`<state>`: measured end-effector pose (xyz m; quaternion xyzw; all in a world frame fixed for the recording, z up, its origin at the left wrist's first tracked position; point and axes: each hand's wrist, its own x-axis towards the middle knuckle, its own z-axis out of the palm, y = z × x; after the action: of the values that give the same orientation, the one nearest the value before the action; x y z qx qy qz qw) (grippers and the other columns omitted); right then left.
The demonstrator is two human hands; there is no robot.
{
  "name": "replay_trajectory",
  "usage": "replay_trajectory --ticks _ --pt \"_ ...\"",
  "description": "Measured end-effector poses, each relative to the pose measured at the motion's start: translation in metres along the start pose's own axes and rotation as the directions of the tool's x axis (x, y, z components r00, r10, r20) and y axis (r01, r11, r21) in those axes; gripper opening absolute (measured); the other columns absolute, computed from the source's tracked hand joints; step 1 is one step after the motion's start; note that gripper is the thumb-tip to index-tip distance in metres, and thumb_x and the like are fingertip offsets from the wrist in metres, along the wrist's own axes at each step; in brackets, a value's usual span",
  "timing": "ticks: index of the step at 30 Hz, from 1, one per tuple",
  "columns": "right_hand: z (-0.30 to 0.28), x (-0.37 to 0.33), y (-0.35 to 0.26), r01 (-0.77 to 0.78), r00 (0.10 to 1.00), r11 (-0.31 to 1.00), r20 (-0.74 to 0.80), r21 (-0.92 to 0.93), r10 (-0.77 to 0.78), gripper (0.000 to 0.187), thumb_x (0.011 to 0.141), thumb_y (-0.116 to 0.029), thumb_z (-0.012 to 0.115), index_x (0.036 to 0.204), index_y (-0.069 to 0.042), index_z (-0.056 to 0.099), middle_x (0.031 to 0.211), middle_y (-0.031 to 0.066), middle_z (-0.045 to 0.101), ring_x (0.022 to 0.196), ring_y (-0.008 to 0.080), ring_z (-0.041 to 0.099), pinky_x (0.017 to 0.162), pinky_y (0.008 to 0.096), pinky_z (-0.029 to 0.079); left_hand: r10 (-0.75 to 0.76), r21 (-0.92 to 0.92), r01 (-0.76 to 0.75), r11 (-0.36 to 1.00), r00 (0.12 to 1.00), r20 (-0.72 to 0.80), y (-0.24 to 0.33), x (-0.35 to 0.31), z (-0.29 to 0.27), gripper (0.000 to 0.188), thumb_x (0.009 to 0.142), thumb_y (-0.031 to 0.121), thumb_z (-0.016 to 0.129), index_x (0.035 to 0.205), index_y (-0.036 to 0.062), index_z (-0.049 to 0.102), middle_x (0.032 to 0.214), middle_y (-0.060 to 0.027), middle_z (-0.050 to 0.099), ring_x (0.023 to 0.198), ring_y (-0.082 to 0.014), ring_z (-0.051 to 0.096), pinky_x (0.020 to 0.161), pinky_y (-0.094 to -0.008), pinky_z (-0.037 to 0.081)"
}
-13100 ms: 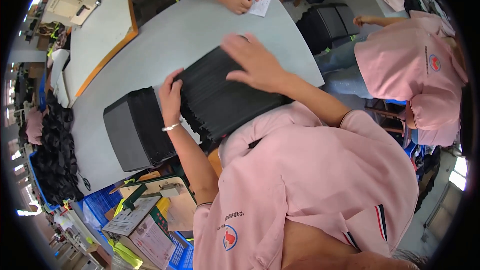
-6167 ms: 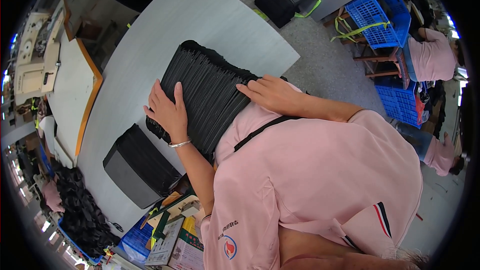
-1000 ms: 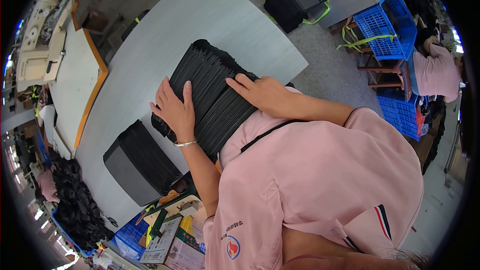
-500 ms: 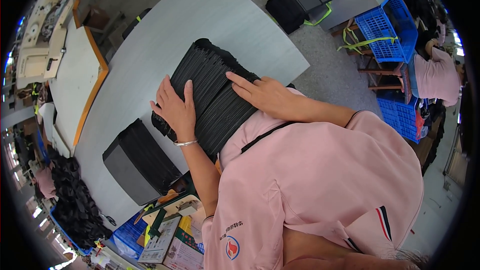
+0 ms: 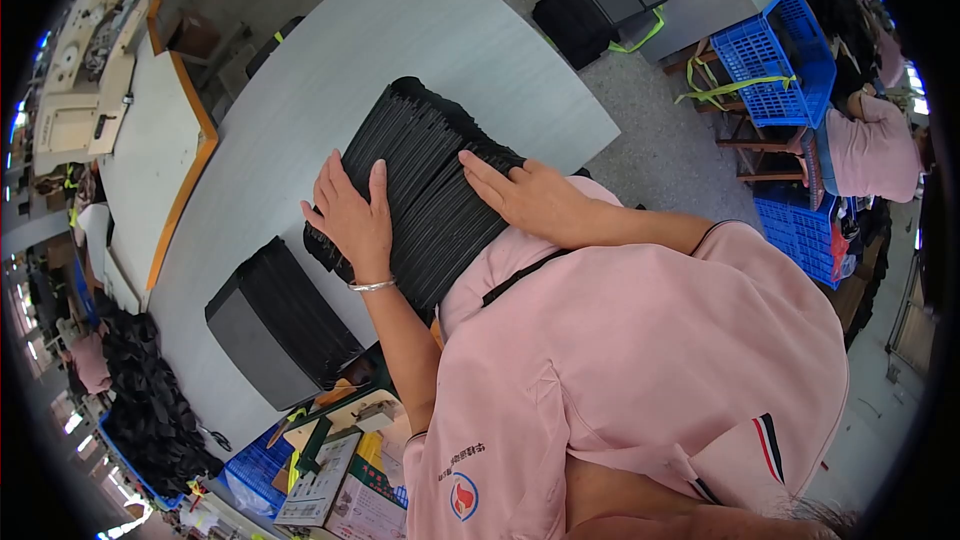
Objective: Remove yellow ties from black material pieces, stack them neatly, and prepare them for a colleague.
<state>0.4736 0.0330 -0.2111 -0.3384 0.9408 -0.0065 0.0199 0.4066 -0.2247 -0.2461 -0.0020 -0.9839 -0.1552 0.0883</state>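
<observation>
A thick stack of thin black pieces [image 5: 440, 195] stands on edge at the near side of the table, close against my shirt. Across its left end lies my left hand [image 5: 352, 208], fingers spread and thumb apart, with a bracelet at the wrist. My right hand [image 5: 535, 198] rests on the stack's right side. Its stretched fingers touch the edges near a narrow gap between the pieces, and the other fingers are partly hidden. Neither hand is wrapped round anything. What the pieces are made of cannot be told.
A second black stack [image 5: 285, 320] lies left on the pale table [image 5: 440, 20]. Beyond the right corner is another dark bundle [image 5: 600, 0] with a yellow-green strap. Blue crates [image 5: 770, 60] and a seated person [image 5: 870, 155] are at right. A sewing machine [image 5: 85, 80] stands far left.
My right hand has shifted slightly right along the stack, with its fingers drawn a little closer together. My left hand and the stack stay in place.
</observation>
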Motion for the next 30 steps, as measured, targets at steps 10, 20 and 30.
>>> replay_trajectory --ticks 10,20,30 --pt "-0.006 -0.001 0.000 0.051 0.999 0.998 -0.010 -0.041 -0.051 0.057 0.085 -0.010 0.062 0.138 0.007 0.053 0.158 0.0304 0.034 0.070 0.0205 0.064 0.065 0.0319 0.051 0.004 -0.017 -0.004 1.000 1.000 -0.012 0.000 -0.001 0.000 0.067 0.099 0.056 0.056 0.145 0.0075 0.049 0.145 -0.0108 0.054 0.138 -0.0292 0.046 0.120 -0.0624 0.016" --pt "-0.005 0.001 -0.001 0.052 0.999 0.996 -0.008 -0.069 -0.053 0.062 0.083 -0.009 0.063 0.141 0.008 0.050 0.158 0.0307 0.033 0.067 0.0195 0.061 0.063 0.0310 0.049 0.114 -0.019 -0.114 0.993 0.993 0.007 -0.001 -0.006 -0.012 0.112 0.072 0.078 0.071 0.154 0.0091 0.039 0.154 -0.0154 0.045 0.144 -0.0318 0.040 0.118 -0.0661 0.015" --pt "-0.002 0.000 0.000 0.056 0.998 0.997 0.004 -0.059 -0.055 0.062 0.083 -0.009 0.063 0.141 0.008 0.050 0.158 0.0316 0.033 0.068 0.0191 0.061 0.064 0.0307 0.049 0.135 -0.042 -0.131 0.990 0.985 0.111 -0.001 -0.004 -0.013 0.124 0.060 0.082 0.076 0.157 0.0146 0.036 0.159 -0.0134 0.040 0.148 -0.0301 0.036 0.118 -0.0665 0.012"
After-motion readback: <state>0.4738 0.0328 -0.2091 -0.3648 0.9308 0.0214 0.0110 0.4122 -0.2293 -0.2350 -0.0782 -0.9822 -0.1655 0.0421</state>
